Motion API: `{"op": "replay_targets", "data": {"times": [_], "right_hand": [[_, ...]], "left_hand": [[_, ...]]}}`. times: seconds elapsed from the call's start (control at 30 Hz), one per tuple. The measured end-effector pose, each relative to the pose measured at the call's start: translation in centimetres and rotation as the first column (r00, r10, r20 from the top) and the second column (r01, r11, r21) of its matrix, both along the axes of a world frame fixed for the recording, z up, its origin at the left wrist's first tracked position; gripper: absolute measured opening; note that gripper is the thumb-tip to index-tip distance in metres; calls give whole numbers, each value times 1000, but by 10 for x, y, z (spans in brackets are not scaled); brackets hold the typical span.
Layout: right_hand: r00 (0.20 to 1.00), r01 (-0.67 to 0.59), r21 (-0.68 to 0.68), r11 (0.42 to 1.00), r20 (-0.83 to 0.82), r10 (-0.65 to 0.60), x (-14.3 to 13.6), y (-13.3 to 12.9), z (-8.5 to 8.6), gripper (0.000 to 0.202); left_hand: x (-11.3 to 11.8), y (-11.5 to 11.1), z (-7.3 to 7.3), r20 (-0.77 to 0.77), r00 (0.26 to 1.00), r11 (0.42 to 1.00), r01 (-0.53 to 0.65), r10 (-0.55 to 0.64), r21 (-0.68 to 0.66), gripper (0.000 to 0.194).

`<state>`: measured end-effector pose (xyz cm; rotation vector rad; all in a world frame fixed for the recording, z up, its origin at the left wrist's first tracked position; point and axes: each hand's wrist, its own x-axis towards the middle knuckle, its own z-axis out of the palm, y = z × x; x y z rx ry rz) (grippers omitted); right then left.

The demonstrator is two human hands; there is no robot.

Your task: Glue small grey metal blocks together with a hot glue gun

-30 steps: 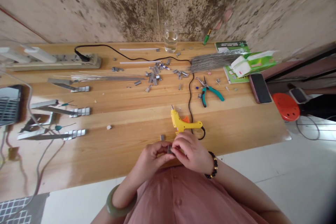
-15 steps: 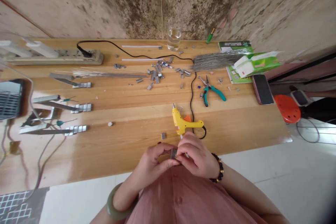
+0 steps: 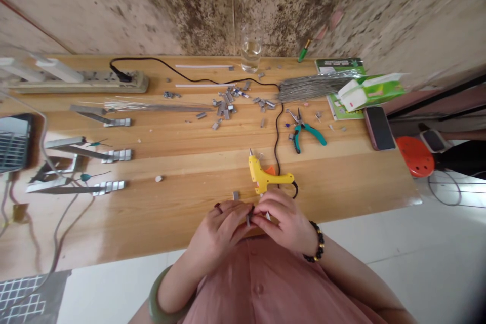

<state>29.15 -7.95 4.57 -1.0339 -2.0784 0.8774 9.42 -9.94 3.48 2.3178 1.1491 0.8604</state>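
My left hand (image 3: 224, 225) and my right hand (image 3: 284, 220) meet at the table's front edge, close to my body. Between their fingertips is a small grey metal piece (image 3: 248, 218), partly covered by the fingers; both hands pinch it. A bit of something white (image 3: 268, 216) shows at my right fingers, too small to name. Just beyond the right hand lies a yellow hot glue gun (image 3: 266, 174) with its nozzle pointing away. Another small grey block (image 3: 236, 195) rests on the wood beyond the left fingers.
Teal-handled pliers (image 3: 306, 131) lie to the right, near a bundle of thin wires (image 3: 315, 87). Loose grey pieces (image 3: 226, 106) are heaped mid-table. A water glass (image 3: 251, 55), power strip (image 3: 140, 82), phone (image 3: 379, 129) and several bent metal strips (image 3: 76, 190) surround them.
My left hand has turned over the grey piece, its back now facing up and its fingers closer to the right hand's. The piece is tilted differently. The table items stay put.
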Motion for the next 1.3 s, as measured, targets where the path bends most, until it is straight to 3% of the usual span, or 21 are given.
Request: {"op": "replay_targets", "data": {"times": [0.37, 0.57, 0.77, 0.9, 1.03, 1.13, 1.3], "right_hand": [[998, -66, 54, 996, 19, 65, 1, -1, 2, 9], [998, -69, 122, 990, -3, 70, -1, -4, 3, 13], [995, -54, 207, 977, -76, 71, -1, -9, 5, 11], [983, -58, 139, 989, -167, 81, 3, -13, 10, 11], [983, 13, 134, 991, -185, 12, 4, -10, 11, 4], [983, 95, 94, 991, -165, -79, -2, 0, 7, 4], [979, 139, 62, 988, -157, -128, -20, 28, -2, 8]], "left_hand": [[-1, -4, -7, 57, 998, 994, 32, -26, -101, 27], [0, -4, -4, 187, 982, 973, 47, -4, -227, 23], [0, -3, -1, 322, 946, 959, 109, -20, -261, 25], [-7, 2, -5, 295, 952, 974, -16, 84, -225, 24], [-13, 6, -7, 326, 944, 986, 4, 52, -168, 27], [-14, 8, -8, 308, 949, 991, -30, 70, -133, 27], [-22, 10, -19, 222, 960, 983, -149, 171, -110, 22]]}}
